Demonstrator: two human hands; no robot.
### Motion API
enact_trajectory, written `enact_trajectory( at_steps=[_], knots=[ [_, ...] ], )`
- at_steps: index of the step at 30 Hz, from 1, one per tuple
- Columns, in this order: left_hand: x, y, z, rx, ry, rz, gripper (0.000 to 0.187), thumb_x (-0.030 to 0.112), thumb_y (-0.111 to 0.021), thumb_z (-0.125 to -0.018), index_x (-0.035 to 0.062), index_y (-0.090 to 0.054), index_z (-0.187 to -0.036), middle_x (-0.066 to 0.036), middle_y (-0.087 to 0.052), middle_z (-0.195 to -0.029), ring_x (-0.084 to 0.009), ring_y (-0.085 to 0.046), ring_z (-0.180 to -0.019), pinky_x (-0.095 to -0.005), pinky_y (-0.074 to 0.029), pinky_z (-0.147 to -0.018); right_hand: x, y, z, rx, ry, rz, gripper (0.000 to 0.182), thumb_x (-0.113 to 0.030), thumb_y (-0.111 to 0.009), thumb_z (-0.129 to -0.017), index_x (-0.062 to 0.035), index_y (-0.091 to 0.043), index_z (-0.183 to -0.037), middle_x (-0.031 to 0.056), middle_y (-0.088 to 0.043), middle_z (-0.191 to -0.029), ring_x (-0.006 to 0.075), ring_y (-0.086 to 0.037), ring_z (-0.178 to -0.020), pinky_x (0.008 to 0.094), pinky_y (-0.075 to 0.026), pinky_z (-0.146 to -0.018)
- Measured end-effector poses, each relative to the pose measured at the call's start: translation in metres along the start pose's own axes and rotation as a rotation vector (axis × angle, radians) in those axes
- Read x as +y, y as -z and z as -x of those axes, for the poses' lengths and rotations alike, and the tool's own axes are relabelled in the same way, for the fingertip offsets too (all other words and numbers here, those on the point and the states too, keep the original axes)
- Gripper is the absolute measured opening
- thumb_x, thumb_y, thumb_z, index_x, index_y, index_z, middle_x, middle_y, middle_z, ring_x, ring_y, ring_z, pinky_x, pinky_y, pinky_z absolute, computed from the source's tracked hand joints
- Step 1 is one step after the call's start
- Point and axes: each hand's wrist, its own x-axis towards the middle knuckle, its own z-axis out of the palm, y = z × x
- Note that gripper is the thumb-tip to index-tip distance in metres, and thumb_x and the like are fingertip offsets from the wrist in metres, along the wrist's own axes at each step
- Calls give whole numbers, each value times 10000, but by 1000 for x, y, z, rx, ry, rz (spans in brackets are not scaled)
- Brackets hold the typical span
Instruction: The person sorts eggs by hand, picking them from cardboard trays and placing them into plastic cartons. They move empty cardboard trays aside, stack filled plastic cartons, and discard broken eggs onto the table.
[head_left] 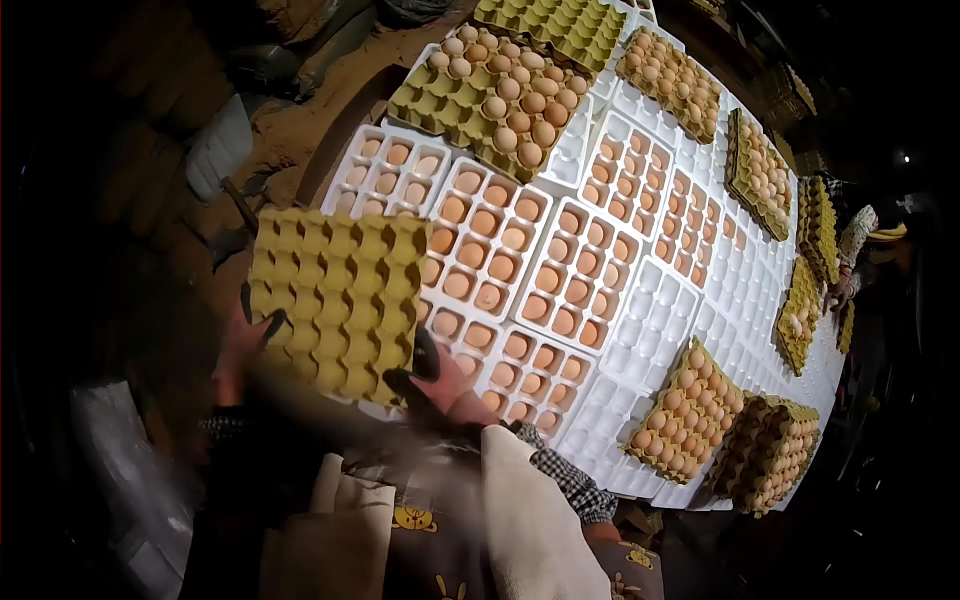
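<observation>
An empty yellowish pulp egg tray (338,300) is held up at the left, in front of the table. My left hand (245,335), in a pink glove with dark fingertips, grips its left edge. On its lower right edge, my right hand (440,380) is closed in a matching glove. Behind and to the right of the tray lie white foam trays (545,215) with brown eggs (482,222) in their separate compartments. Part of the nearest foam trays is hidden behind the held tray.
A part-filled pulp tray (440,100) lies at the table's far left. Full egg trays (690,415) and a stack (765,450) stand at the near right. Foam trays without eggs (650,310) lie mid-table. Another person's hand (845,285) shows at far right.
</observation>
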Motion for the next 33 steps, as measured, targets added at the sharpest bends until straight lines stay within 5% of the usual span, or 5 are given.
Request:
enact_trajectory(
  at_steps=[4,8,14,29,33],
  knots=[
    [-36,57,-78,57,28,-275,493,229,-674,-906,-8,-537,-1315,-186,-631,-1216,-273,-624,-1088,-354,-482,-929,-37,74,-15,209,64,-325,527,-184,-655,-911,9,-505,-1378,112,-592,-1341,194,-538,-1261,321,-400,-1070],
    [154,9,-226,-115,-189,837,360,259,-586,-979,-25,-618,-1199,-96,-674,-1135,-172,-614,-1029,-334,-494,-885,-110,175,-104,651,115,-252,471,-241,-633,-961,44,-533,-1323,86,-643,-1182,139,-596,-1057,269,-480,-923],
    [257,-135,-423,-220,-144,182,497,442,-717,-858,-16,-654,-1040,-71,-686,-914,-128,-637,-799,-287,-520,-682,-56,281,-272,854,398,167,433,-355,-575,-981,-27,-588,-1263,26,-641,-1034,120,-574,-879,264,-476,-760],
    [301,-205,-212,-78,-474,357,435,114,-698,-819,-27,-555,-1205,-188,-624,-1106,-332,-628,-989,-364,-495,-880,-80,263,-37,1167,313,341,319,-244,-606,-967,51,-651,-1079,56,-675,-896,117,-582,-776,290,-489,-717],
    [334,-238,-158,-528,-288,150,466,233,-718,-814,-14,-568,-1181,-224,-614,-1120,-368,-610,-1022,-399,-496,-896,-50,265,44,1192,65,-101,331,-163,-652,-927,62,-630,-1169,80,-687,-1028,141,-624,-875,291,-504,-777]
  ],
)
